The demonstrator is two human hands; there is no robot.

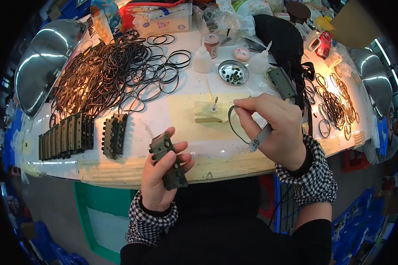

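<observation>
My left hand (154,184) is closed around a dark green plastic toy chassis-like piece (176,174), held tilted over the table's near edge, with small round studs along its side. Between thumb and forefinger, my right hand (281,130) pinches a thin black band (231,126) that hangs in an open loop. A flat metal tool with a rounded end (257,139) lies under the same hand's curled fingers; its full shape is hidden. The two hands are apart. Beyond them sits a yellowish taped block (208,115) with a small upright peg.
Similar green pieces stand in a row (66,138) and a smaller group (114,134). Tangled black bands form a left heap (104,77) and a right one (336,104). Behind are a dish of small dark parts (233,73), white squeeze bottles (202,60) and shiny lamp hoods (48,66).
</observation>
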